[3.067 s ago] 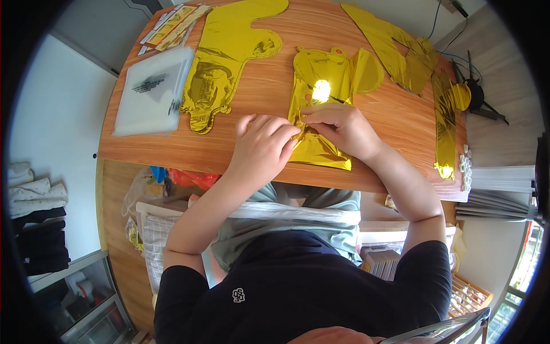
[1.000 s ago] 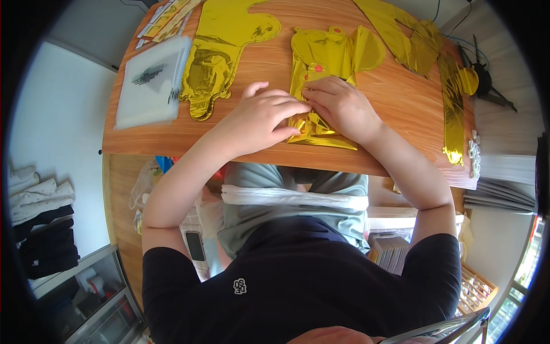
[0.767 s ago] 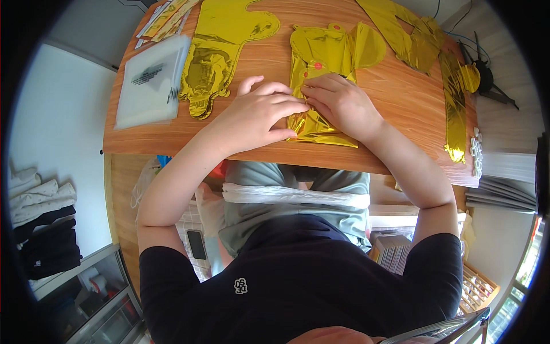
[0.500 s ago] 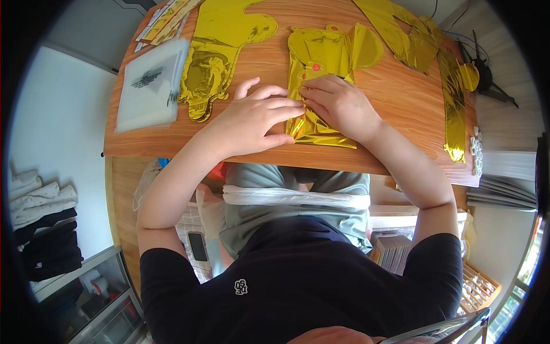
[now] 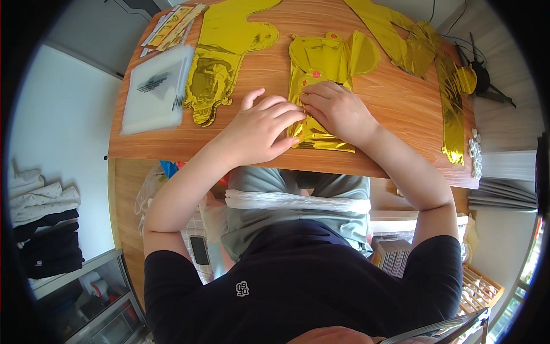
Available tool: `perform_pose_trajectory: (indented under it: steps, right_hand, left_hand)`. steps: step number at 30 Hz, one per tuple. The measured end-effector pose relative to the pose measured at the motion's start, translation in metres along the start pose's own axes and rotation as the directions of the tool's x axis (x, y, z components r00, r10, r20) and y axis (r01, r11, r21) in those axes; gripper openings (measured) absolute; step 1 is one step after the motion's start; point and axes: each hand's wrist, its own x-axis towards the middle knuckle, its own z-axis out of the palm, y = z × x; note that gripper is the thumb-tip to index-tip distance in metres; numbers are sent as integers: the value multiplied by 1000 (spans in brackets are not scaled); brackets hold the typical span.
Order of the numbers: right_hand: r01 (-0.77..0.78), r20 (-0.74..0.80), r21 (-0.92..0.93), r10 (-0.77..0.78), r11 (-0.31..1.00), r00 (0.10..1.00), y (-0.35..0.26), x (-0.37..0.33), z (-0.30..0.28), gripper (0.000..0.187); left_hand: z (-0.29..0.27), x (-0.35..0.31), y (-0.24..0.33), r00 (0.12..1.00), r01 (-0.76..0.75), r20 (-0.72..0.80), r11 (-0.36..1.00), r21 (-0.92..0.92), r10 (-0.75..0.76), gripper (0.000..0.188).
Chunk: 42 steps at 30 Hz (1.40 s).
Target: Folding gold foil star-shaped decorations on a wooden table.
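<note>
A flat gold foil balloon [image 5: 323,54] with red dots lies near the table's front edge, its lower part creased and partly folded. My left hand [image 5: 263,129] rests over its left edge, fingers spread and thumb touching the foil low down. From the right, my right hand [image 5: 342,114] bends over the balloon's middle, its fingers pressed together and closed on the foil. The fingertips of both hands nearly meet there, and the foil right beneath them is hidden.
To the left lie another flat gold foil balloon [image 5: 213,80] and a stack of clear plastic bags [image 5: 154,94]. Gold foil sheets [image 5: 401,43] spread at the far right, with a long gold strip [image 5: 452,114] and white rings [image 5: 475,155] by the right edge.
My left hand has lifted slightly at the fingers, which are more bent and spread. The right hand stays on the balloon almost unmoved. The whole view has shifted a little.
</note>
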Motion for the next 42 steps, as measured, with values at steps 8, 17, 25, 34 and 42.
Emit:
perform_pose_trajectory:
  steps: [8,17,25,34,42]
  right_hand:
    - [0,19,12,0,1000,1000,2,0,-4,20]
    - [-7,20,67,6,998,1000,6,0,0,20]
    - [-90,33,250,85,964,996,24,3,-1,22]
    - [-582,93,97,575,807,813,-25,-17,-71,21]
    - [-743,-216,13,728,669,651,-88,-71,-32,25]
  left_hand:
    - [27,13,47,947,270,-223,951,153,-233,29]
    - [40,-9,100,954,219,-229,971,91,-194,90]
    - [56,-7,95,965,192,-204,976,107,-167,97]
    - [61,-10,94,948,227,-250,969,96,-197,91]
    - [59,-8,96,951,219,-241,971,92,-191,90]
